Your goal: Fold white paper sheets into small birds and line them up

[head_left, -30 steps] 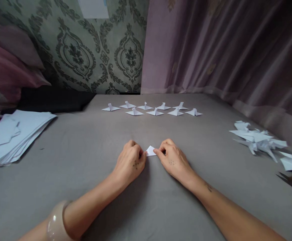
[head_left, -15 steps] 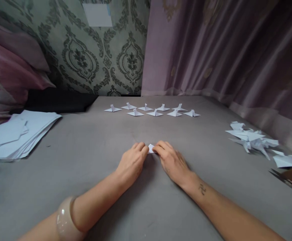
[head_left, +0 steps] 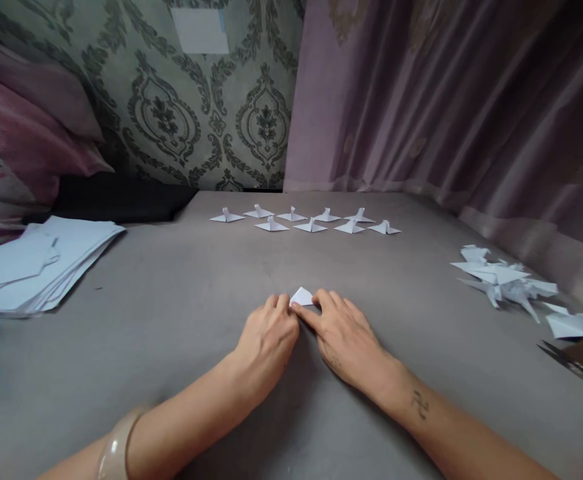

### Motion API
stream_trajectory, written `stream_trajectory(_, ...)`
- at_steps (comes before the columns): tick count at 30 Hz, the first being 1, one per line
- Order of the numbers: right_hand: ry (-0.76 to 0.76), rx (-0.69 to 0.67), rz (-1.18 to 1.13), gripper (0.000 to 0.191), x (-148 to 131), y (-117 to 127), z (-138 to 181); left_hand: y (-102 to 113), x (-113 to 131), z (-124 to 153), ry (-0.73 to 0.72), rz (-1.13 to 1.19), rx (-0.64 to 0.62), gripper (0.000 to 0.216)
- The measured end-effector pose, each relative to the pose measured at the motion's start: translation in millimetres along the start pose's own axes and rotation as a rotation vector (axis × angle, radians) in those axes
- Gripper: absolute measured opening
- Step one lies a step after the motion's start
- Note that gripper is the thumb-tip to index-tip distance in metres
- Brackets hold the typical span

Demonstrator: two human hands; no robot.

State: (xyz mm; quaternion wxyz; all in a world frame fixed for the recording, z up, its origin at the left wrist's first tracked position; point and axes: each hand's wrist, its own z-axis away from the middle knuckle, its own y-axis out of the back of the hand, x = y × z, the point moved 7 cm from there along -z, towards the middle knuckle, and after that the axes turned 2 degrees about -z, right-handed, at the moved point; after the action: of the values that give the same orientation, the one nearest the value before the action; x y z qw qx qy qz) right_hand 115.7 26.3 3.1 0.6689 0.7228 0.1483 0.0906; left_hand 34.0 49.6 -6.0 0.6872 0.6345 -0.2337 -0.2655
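A small piece of folded white paper [head_left: 301, 297] lies on the grey tabletop in front of me, its pointed top facing away. My left hand [head_left: 270, 333] is closed on the paper's lower left corner, fingers curled. From the other side my right hand [head_left: 344, 333] grips it, with the thumb across the near edge toward the left fingertips and the index finger on the right edge. The fingers hide the paper's lower corners. Beyond the hands, several folded paper birds [head_left: 310, 225] stand in two rows.
At the left lies a stack of white paper sheets [head_left: 79, 250], with a dark folded cloth [head_left: 121, 199] behind it. A heap of folded paper figures [head_left: 496, 272] sits at the right, near scissors [head_left: 564, 357]. A purple curtain [head_left: 371, 100] hangs along the back right.
My right thumb has slid left along the paper's near edge toward my left fingers. More of the paper shows between the hands. The camera view has shifted slightly.
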Motion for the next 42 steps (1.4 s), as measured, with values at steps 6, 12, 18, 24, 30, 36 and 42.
stream_trajectory(6, -0.089, -0.074, -0.011, 0.039, 4.3, 5.5, 0.1, 2.0, -2.4, -0.6, 0.015, 0.011, -0.039, 0.018)
stream_trajectory(12, -0.128, -0.104, 0.010, 0.035, 12.3, 8.6, 2.0, 8.1, -8.5, 1.2, 0.060, 0.053, 0.000, 0.024)
stream_trajectory(18, -0.236, 0.043, -0.203, 0.035, 41.4, 7.6, -1.5, 2.9, -28.6, -0.9, 0.188, 0.211, 0.235, 0.016)
stream_trajectory(24, -0.377, 0.246, -0.567, 0.028, 76.2, -1.7, -6.5, -0.3, -30.2, -4.5, 0.039, 0.391, 0.354, 0.021)
stream_trajectory(30, -0.377, 0.259, -0.753, 0.023, 78.8, -10.2, -10.1, 4.5, -23.9, -4.9, -0.077, 0.406, 0.388, 0.017)
stream_trajectory(36, -0.159, 0.240, -0.679, 0.039, 57.8, -4.0, -9.4, 3.7, -36.4, -6.0, 0.077, 0.476, 0.422, 0.021)
stream_trajectory(42, -0.089, 0.157, -0.609, 0.036, 48.3, -3.5, -7.5, 5.1, -28.8, -7.4, -0.035, 0.517, 0.363, 0.028)
